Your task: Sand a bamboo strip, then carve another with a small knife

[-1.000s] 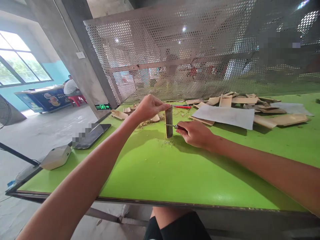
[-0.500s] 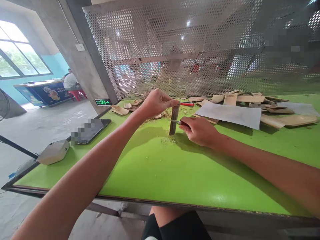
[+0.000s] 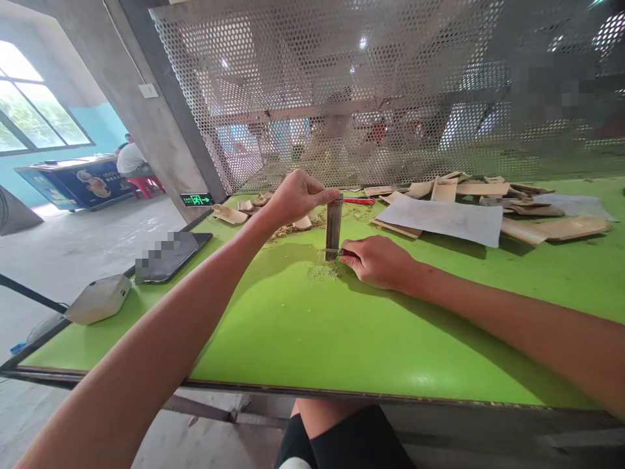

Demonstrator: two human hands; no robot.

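Observation:
My left hand [image 3: 303,195] pinches the top end of a narrow brown strip of bamboo or wood [image 3: 333,225], which stands upright on the green tabletop. In my right hand [image 3: 374,262] is a small knife [image 3: 334,251], gripped by its dark handle. Its blade points left and lies against the strip close to the lower end. Fine pale shavings [image 3: 326,272] lie around the strip's foot.
Curved pale pieces [image 3: 229,214] and shavings lie behind my left forearm. A red-handled tool [image 3: 359,201] rests behind the strip. White paper [image 3: 442,219] covers part of a pile at right. A tablet [image 3: 178,255] and a white box [image 3: 100,298] sit left, below a perforated metal screen [image 3: 342,98].
My right hand has moved the knife down along the strip, from about its middle to near its foot. The strip stands straighter, and the whole view has shifted slightly.

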